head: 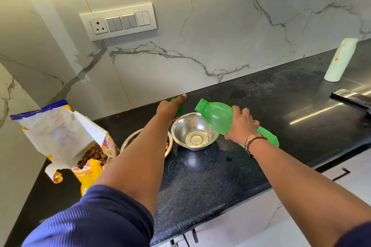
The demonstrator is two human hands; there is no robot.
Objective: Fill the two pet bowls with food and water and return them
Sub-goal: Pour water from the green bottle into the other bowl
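Note:
Two steel bowls stand on the black counter. The right bowl [194, 132] shows a bare shiny bottom. The left bowl [132, 138] holds brown kibble and is mostly hidden under my left forearm. My right hand [242, 124] grips a green plastic bottle [217, 115], tilted with its open neck over the right bowl's rim. My left hand [169, 109] holds the green cap [179, 109] just behind the bowls, forefinger stretched toward the wall.
An open yellow and white pet food bag [70, 142] with kibble inside lies at the left. A white bottle [340, 60] stands at the far right by the marble wall. A steel sink edge [351, 97] shows at right. The switch panel [118, 21] is on the wall.

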